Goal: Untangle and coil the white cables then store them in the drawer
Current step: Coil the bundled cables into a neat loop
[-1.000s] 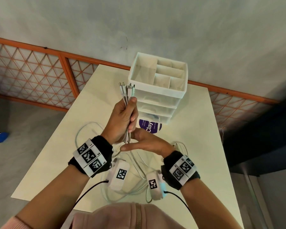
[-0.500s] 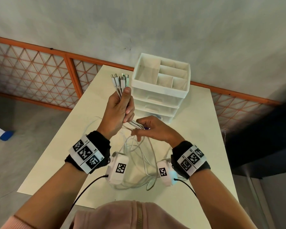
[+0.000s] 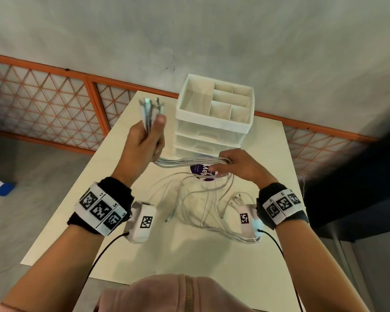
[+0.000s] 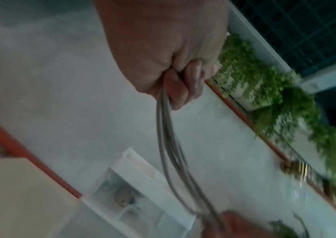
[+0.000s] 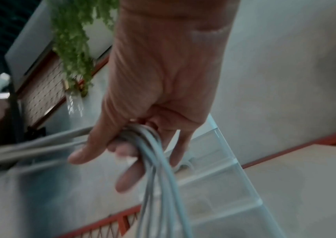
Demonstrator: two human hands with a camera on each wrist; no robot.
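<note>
Both hands grasp the white cables (image 3: 185,162): left hand (image 3: 144,140) clenches the plug ends, right hand (image 3: 239,165) curls around the strands

Right hand (image 5: 163,90) fingers curled round bundled white cables (image 5: 159,185), strands trailing left and down; clear drawer unit (image 5: 220,177) just behind.

A balcony or terrace of a home, seemingly: an orange-framed lattice railing (image 3: 54,104) borders the grey concrete floor (image 3: 212,37) behind a plain cream table (image 3: 212,255), with trailing green plants (image 4: 264,83) hanging beyond the railing.
</note>
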